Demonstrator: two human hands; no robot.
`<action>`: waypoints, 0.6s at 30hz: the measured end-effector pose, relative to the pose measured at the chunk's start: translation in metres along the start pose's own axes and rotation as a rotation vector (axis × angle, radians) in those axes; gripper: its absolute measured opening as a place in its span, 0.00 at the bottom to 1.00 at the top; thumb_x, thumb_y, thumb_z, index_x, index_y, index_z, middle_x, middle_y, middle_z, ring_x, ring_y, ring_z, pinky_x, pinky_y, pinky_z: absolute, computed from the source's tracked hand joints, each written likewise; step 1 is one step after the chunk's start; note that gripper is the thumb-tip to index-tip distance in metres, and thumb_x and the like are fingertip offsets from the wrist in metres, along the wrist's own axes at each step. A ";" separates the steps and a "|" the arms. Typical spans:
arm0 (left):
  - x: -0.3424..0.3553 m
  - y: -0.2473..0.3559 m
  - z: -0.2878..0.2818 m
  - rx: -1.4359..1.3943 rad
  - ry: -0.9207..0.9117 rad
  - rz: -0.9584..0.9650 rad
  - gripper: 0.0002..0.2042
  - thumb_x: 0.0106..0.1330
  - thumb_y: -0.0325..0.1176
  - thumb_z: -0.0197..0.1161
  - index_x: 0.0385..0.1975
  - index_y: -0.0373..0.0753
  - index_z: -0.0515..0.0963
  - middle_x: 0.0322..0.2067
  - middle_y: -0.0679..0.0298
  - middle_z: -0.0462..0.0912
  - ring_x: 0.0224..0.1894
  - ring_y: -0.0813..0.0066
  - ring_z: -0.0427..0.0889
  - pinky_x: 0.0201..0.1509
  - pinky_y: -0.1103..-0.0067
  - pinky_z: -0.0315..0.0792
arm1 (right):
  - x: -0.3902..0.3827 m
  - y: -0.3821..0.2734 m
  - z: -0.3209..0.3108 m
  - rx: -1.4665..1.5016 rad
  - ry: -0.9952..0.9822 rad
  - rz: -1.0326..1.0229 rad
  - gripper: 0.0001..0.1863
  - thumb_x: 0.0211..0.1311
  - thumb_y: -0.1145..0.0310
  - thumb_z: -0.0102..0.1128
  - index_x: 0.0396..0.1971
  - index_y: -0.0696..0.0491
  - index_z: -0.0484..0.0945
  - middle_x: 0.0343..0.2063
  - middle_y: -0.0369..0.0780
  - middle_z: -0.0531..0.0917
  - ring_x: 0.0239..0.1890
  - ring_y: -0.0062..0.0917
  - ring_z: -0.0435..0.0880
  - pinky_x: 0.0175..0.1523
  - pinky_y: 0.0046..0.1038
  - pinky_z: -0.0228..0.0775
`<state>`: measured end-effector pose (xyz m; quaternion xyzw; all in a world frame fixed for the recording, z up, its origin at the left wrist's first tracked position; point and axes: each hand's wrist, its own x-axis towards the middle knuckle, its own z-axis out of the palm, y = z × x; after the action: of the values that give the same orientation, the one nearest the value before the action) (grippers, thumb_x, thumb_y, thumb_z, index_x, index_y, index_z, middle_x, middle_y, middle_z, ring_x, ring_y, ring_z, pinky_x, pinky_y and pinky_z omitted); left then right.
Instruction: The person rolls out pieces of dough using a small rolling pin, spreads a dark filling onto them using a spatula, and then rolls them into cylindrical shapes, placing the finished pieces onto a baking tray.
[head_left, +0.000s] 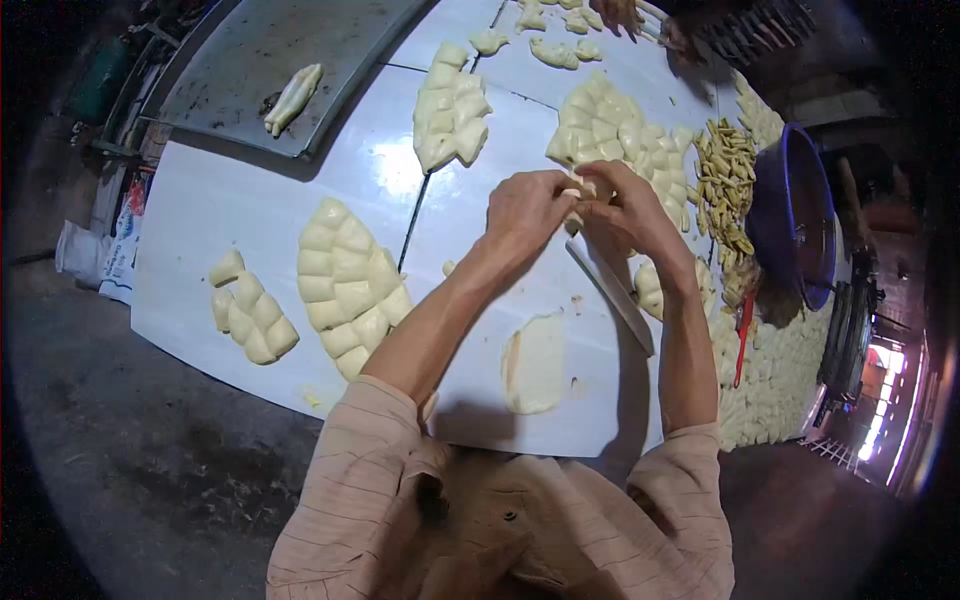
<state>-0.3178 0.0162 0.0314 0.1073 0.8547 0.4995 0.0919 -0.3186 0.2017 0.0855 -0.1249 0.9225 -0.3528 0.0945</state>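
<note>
dough pieces [350, 285] on table [200, 220], basin [800, 215] perhaps right

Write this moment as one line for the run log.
left hand: pinching dough piece | right hand: pinching same piece | knife: on white board | cut dough: left

Daylight fell softly on the white table [200, 220], which threw a pale glare near its middle. Forearms cast faint shadows toward the near edge. The rim went dark and bent straight lines; a bright doorway [880, 400] burned out at right.
</note>
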 end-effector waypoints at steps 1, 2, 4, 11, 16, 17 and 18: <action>0.000 -0.003 0.000 -0.004 -0.003 0.016 0.14 0.64 0.40 0.66 0.45 0.43 0.87 0.37 0.55 0.89 0.40 0.58 0.89 0.46 0.67 0.80 | -0.001 0.009 0.001 -0.096 -0.025 -0.013 0.24 0.59 0.64 0.70 0.54 0.55 0.79 0.45 0.46 0.84 0.48 0.38 0.84 0.54 0.38 0.74; -0.001 -0.005 0.001 -0.008 -0.007 0.032 0.14 0.64 0.41 0.66 0.44 0.42 0.87 0.37 0.55 0.89 0.40 0.59 0.89 0.46 0.68 0.80 | -0.004 0.016 0.003 -0.191 -0.051 -0.026 0.20 0.59 0.66 0.68 0.51 0.55 0.80 0.45 0.46 0.84 0.48 0.37 0.84 0.54 0.37 0.74; -0.004 -0.006 0.001 -0.003 0.004 0.058 0.13 0.65 0.40 0.66 0.44 0.42 0.87 0.36 0.56 0.89 0.39 0.57 0.88 0.44 0.67 0.80 | -0.007 0.011 0.011 -0.178 0.022 -0.054 0.16 0.57 0.67 0.66 0.45 0.56 0.81 0.35 0.46 0.84 0.39 0.32 0.84 0.48 0.33 0.75; -0.007 -0.016 0.013 0.276 0.084 0.220 0.09 0.66 0.38 0.65 0.40 0.45 0.88 0.34 0.57 0.86 0.38 0.52 0.86 0.41 0.62 0.78 | -0.033 -0.023 -0.019 0.675 -0.200 0.300 0.09 0.53 0.68 0.64 0.33 0.55 0.81 0.24 0.31 0.79 0.23 0.11 0.71 0.28 0.17 0.61; -0.005 -0.004 0.005 0.313 0.000 0.141 0.14 0.69 0.42 0.59 0.44 0.42 0.86 0.43 0.52 0.84 0.45 0.49 0.85 0.50 0.58 0.76 | -0.100 -0.057 -0.052 0.938 -0.061 -0.064 0.21 0.54 0.68 0.70 0.48 0.57 0.81 0.37 0.39 0.83 0.33 0.19 0.80 0.38 0.23 0.74; -0.009 -0.007 -0.001 0.239 0.028 0.156 0.19 0.68 0.44 0.61 0.53 0.42 0.82 0.48 0.52 0.83 0.48 0.50 0.84 0.54 0.60 0.76 | -0.114 -0.050 -0.055 0.950 -0.114 -0.041 0.24 0.58 0.68 0.69 0.55 0.57 0.79 0.42 0.40 0.83 0.38 0.20 0.81 0.43 0.26 0.76; -0.014 -0.001 -0.007 0.201 -0.046 0.121 0.25 0.67 0.44 0.64 0.61 0.38 0.76 0.54 0.49 0.81 0.51 0.50 0.83 0.57 0.63 0.75 | -0.131 -0.043 -0.053 0.949 -0.094 -0.012 0.24 0.58 0.68 0.69 0.55 0.57 0.79 0.42 0.40 0.83 0.38 0.20 0.81 0.43 0.26 0.76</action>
<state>-0.3065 0.0061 0.0350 0.1787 0.8902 0.4131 0.0697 -0.2008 0.2428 0.1643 -0.0891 0.6536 -0.7296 0.1806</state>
